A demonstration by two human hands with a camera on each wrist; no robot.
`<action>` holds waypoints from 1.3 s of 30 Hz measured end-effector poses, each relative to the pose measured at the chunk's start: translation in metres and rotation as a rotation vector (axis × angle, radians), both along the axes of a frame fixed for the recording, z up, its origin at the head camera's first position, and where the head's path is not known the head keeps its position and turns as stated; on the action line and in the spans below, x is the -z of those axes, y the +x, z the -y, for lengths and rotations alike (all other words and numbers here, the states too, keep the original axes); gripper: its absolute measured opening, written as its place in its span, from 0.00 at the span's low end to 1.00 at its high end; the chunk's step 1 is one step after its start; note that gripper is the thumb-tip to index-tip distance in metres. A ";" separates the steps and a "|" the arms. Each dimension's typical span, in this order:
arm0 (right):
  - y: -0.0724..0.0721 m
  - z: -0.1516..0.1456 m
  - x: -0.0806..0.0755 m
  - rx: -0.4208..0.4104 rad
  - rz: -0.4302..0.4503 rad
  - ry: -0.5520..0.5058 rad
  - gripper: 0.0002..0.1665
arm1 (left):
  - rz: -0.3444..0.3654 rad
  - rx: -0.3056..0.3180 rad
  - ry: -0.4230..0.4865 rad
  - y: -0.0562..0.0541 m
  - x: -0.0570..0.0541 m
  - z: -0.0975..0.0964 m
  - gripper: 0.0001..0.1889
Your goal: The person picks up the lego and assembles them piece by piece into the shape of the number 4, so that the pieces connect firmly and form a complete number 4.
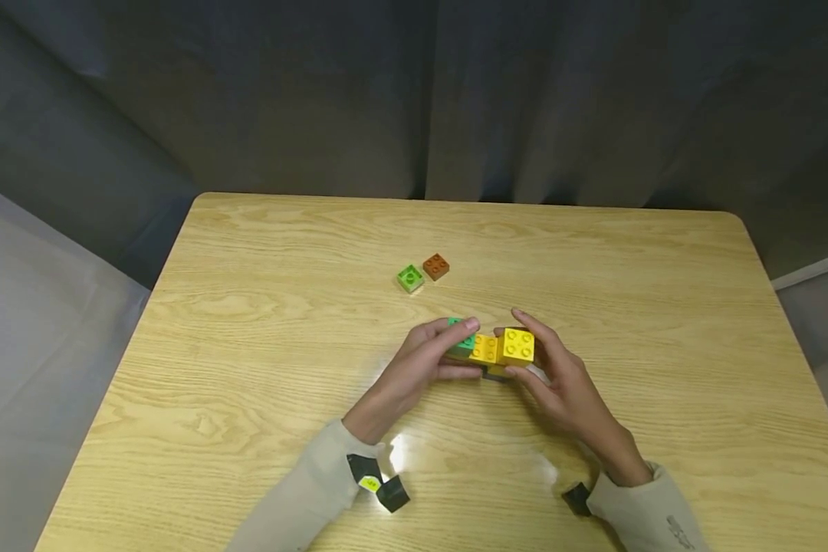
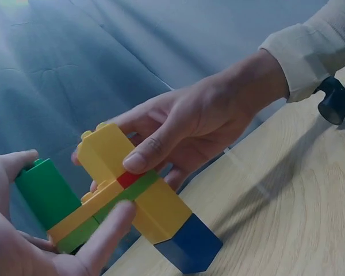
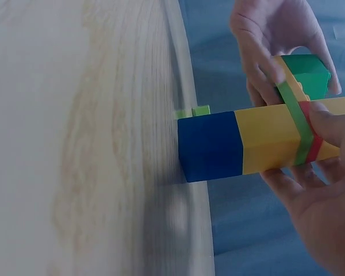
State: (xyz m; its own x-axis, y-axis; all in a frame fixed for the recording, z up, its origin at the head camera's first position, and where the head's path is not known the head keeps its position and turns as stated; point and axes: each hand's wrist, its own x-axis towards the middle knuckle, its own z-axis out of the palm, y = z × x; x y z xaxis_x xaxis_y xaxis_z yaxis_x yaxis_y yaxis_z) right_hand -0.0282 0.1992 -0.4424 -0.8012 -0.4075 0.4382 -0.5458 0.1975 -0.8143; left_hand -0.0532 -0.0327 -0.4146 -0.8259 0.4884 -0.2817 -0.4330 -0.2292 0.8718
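Observation:
Between the two hands is a structure of toy building blocks. A blue block [image 3: 210,146] forms its foot, with a yellow block [image 3: 269,141] above it. Over that lie thin light green [image 2: 144,187] and red [image 2: 126,179] layers, then an upper yellow block [image 1: 518,346]. A thin yellow plate [image 1: 484,348] runs sideways to a green block [image 2: 48,192]. My left hand [image 1: 421,360] grips the green end, thumb on top and a finger along the underside. My right hand [image 1: 559,376] pinches the upper yellow block and red layer between thumb and fingers.
A light green block [image 1: 410,278], hollow side up, lies beyond the hands on the wooden table [image 1: 283,330]. Close to its right sits a brown block [image 1: 436,267], studs up. Dark curtains [image 1: 386,100] hang behind the table's far edge.

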 end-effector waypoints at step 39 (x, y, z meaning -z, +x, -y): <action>-0.008 0.005 -0.002 0.034 0.164 0.111 0.31 | -0.255 0.055 -0.085 -0.004 0.027 0.024 0.28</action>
State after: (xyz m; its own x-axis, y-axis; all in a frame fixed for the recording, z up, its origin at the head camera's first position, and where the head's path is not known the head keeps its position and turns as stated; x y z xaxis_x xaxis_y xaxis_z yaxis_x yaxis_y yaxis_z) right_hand -0.0359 0.1941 -0.4402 -0.8723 -0.4177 0.2543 -0.3990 0.3073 -0.8639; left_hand -0.0571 -0.0565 -0.4414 -0.8482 0.5182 -0.1099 -0.2065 -0.1324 0.9694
